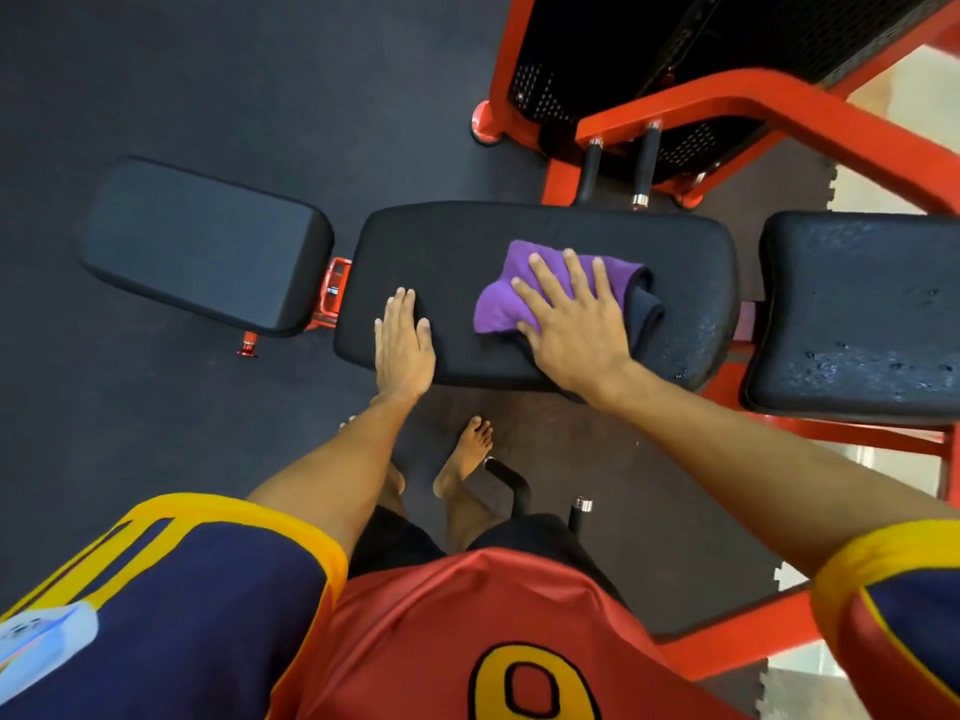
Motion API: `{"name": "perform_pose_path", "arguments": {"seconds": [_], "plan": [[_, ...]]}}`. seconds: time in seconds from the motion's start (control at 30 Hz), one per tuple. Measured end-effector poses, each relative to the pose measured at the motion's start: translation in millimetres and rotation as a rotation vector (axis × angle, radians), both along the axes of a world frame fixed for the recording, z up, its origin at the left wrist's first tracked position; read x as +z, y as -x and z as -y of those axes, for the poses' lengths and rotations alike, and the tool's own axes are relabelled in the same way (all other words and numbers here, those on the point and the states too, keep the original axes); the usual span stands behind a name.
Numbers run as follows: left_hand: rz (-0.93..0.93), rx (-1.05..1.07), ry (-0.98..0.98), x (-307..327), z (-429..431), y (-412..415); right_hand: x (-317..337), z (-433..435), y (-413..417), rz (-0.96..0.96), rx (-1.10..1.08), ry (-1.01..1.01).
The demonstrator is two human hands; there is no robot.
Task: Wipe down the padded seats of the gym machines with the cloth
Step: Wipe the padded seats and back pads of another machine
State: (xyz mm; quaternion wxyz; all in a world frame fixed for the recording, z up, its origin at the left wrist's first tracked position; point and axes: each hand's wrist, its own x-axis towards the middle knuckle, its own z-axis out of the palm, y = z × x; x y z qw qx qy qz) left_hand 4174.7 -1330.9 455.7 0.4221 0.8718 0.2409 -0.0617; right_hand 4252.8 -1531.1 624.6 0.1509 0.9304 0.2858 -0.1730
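Nearest to me is my red jersey (441, 641) with its dark, yellow-edged sleeves, and below it my bare feet (465, 454) stand on the dark rubber floor (156, 96), just on my side of the middle seat pad (457, 241). Beside my feet, also short of that pad, two black handles (579, 514) stick up, one with a silver end cap. My left hand (402, 345) rests flat on the near edge of the middle seat pad, toward its left end, fingers straight and close together, holding nothing. My right hand (571, 330) lies open with fingers spread, pressing the cloth (501, 309) down onto the right half of the same pad. The cloth is bunched under my palm, purple where it shows past my fingertips and dark along the side toward the pad's right end. That right end carries small glossy specks. Left of the middle seat pad, apart from it across a red bracket, sits a second black pad (202, 241), tilted slightly. Right of it sits a third black pad (852, 314), speckled all over; whether with drops or wear I cannot tell. Beyond the middle seat pad two black grips (644, 163) with metal tips rise from the red frame (727, 103), and behind them stands a black perforated guard (623, 54).
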Motion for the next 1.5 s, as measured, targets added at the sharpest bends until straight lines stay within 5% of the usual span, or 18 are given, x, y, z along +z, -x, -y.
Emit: {"name": "perform_pose_path", "arguments": {"seconds": [0.23, 0.47, 0.8, 1.0, 1.13, 1.37, 1.5], "plan": [[0.01, -0.032, -0.039, 5.9, 3.5, -7.1, -21.7, -31.5, 42.7, -0.174, 0.182, 0.066], [0.049, 0.003, -0.024, 2.1, 6.8, -10.5, -16.5, -35.1, -50.8, -0.086, 0.002, 0.109], [0.11, -0.179, -0.013, 16.4, 3.5, -55.7, -19.7, -45.2, -11.6, -0.202, 0.152, 0.121], [0.108, -0.243, -0.017, 22.8, 7.8, -86.9, -4.2, -21.7, -96.5, -0.062, -0.078, 0.112], [0.127, -0.16, 0.046, 27.8, 23.5, -110.6, 18.1, 15.5, -60.8, 0.031, -0.072, 0.141], [0.15, -0.24, -0.025, 18.8, 31.9, -115.5, -16.2, -30.6, -95.5, -0.11, 0.052, 0.154], [0.15, -0.139, 0.014, 19.9, 33.3, -118.3, -16.8, -33.5, -138.8, -0.118, -0.144, 0.113]]}}
